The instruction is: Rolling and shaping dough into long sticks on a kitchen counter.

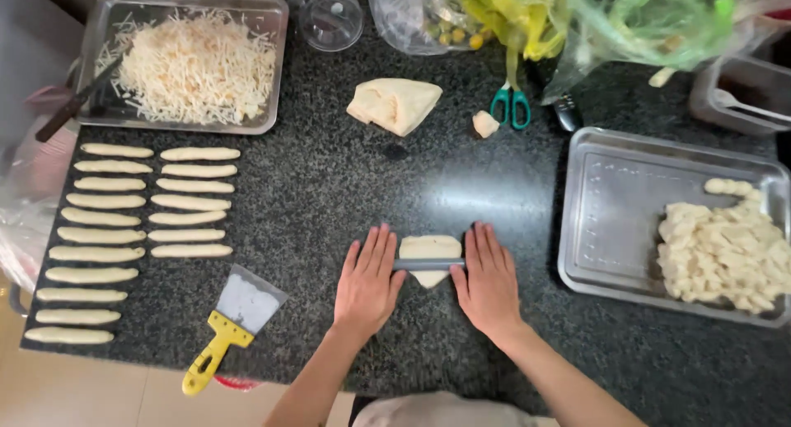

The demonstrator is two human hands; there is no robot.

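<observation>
both hands lie flat, fingers together: left hand (368,283) and right hand (488,280) press a thin rolling pin (428,264), lying left-right, across a dough piece (429,248) on the dark surface (329,188).

**What the view hides or cuts off**

The left hand (368,283) and right hand (488,279) cover both ends of the thin metal roller (428,264), which crosses and hides a strip of the dough piece (429,254). The far edge cuts the shredded-cheese tray (276,65), the clear lid (332,19) and the plastic bags (626,19); their contents are unclear. The right edge cuts the dough-chunk tray (614,205) and a steel container (746,93). The scissors (511,106) blades lie under a bag.
</observation>
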